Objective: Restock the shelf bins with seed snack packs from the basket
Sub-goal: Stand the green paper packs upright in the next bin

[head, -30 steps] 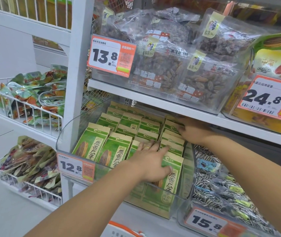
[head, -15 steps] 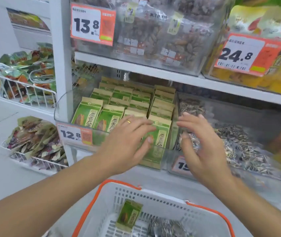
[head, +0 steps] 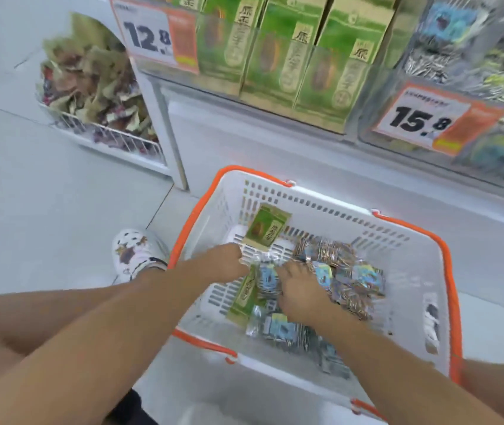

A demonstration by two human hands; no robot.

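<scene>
Both hands are reaching into the basket [head: 413, 271] to gather stock: the left hand [head: 223, 262] is hovering beside a green pack [head: 267, 227], the right hand [head: 301, 294] is pressing on silver packs [head: 346, 271]; grips are unclear.

a white and orange price tag [head: 155, 35] on the front of the bin of green packs [head: 278, 53] reads "12.8". another price tag [head: 435, 121] on the neighbouring bin's front reads "15.8". smaller print is too blurred to read.

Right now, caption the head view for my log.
Both hands reach into the white basket among seed packs.
</scene>
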